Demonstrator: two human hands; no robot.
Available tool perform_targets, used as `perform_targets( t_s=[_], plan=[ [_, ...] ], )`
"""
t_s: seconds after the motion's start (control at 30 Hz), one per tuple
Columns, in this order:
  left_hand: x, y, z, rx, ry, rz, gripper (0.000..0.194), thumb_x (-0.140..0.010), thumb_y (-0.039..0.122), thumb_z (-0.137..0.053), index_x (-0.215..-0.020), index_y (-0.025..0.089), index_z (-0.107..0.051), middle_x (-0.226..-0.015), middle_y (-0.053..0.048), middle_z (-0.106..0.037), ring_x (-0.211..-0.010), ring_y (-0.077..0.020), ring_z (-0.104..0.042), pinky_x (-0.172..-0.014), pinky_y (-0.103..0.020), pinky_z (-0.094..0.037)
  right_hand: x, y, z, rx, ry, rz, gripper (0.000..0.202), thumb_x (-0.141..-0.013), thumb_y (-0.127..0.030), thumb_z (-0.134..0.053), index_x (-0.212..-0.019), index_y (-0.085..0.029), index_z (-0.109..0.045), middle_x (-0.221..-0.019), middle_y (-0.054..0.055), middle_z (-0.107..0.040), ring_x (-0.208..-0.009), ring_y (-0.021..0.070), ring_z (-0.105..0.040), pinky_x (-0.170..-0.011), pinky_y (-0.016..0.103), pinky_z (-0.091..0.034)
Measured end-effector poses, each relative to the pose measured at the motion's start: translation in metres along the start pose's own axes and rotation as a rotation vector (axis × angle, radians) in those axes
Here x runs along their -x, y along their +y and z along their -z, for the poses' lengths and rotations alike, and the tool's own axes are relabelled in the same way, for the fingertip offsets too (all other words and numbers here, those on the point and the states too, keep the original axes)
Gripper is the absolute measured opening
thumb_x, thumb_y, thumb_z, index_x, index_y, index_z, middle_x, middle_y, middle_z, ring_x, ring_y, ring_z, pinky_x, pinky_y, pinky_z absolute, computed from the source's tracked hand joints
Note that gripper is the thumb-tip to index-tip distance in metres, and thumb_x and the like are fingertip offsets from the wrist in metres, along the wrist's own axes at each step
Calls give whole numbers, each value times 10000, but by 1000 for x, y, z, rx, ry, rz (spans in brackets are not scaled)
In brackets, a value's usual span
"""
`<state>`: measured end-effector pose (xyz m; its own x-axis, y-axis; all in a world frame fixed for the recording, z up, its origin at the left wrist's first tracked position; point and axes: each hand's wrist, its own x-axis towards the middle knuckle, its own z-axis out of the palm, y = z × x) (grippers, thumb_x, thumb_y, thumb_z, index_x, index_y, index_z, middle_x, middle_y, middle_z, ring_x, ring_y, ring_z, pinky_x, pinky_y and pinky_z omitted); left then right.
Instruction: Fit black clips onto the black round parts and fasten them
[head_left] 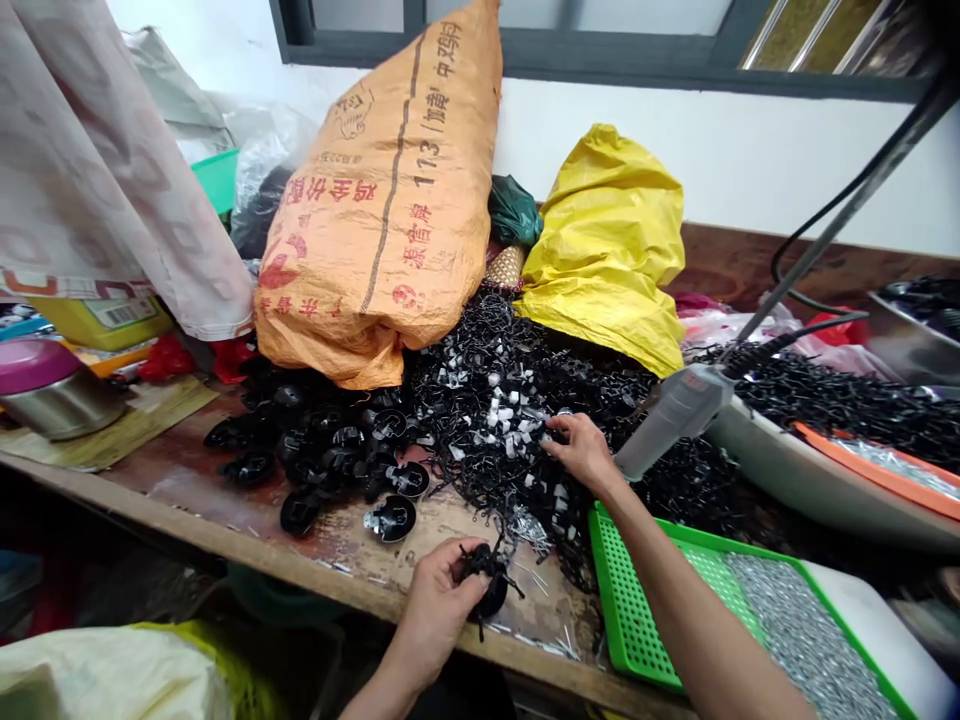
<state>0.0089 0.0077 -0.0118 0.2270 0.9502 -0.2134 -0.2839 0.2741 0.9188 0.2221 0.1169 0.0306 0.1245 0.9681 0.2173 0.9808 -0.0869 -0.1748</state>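
My left hand point(442, 590) is closed on a black plastic part point(491, 590) with thin legs sticking out, held at the front edge of the wooden table point(442, 520). Over the pile, my right hand point(577, 448) has its thumb and fingers pinched together; whatever is between them is too small to make out. Around those fingertips lie small white pieces point(510, 415) among a heap of thin black parts point(465, 450). Left of the heap are several rounded black pieces point(390, 518), some with shiny, clear bits on them. Short metal pins point(529, 528) lie between my hands.
A grey hand tool point(675, 420) hangs on a bar at the right. Below it is a green tray point(637, 600) with metal pins. Behind stand an orange sack point(390, 200) and a yellow bag point(611, 240). A steel container point(60, 390) stands at left.
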Motion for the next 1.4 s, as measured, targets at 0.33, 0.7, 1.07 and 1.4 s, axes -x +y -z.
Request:
perform_targets(
  t_s=[0.33, 0.7, 1.07, 1.4],
  plan=[
    [1, 1, -3, -34, 7, -18, 190, -568, 91, -570, -755, 121, -591, -637, 4, -559, -594, -101, -470, -575, -196, -355, -10, -7, -9, 135, -14, -79, 208, -710, -181, -412, -869, -171, -546, -964, 98, -465, -732, 207, -520, -519, 272, -350],
    [2, -6, -2, -98, 11, -77, 207, -564, 83, -531, -758, 119, -593, -649, 2, -546, -600, -105, -468, -571, -200, -348, -3, -4, -10, 167, -32, -149, 325, -729, -353, -403, -992, -187, -495, -1010, 108, -434, -712, 221, -570, -544, 288, -377],
    [3, -4, -3, -86, 39, -79, 215, -551, 75, -535, -745, 121, -614, -625, 13, -537, -579, -98, -454, -541, -192, -336, 6, -15, 1, -129, 210, -93, 412, -667, -346, -491, -1039, -177, -437, -1031, 96, -483, -821, 234, -541, -629, 308, -402],
    [2, 5, 2, 131, 68, -22, 215, -573, 85, -589, -782, 135, -582, -655, 9, -589, -589, -86, -499, -596, -200, -383, 33, -27, 28, -706, -92, 77, 376, -586, -286, -596, -938, -184, -510, -863, 29, -576, -582, 119, -527, -543, 252, -424]
  ],
)
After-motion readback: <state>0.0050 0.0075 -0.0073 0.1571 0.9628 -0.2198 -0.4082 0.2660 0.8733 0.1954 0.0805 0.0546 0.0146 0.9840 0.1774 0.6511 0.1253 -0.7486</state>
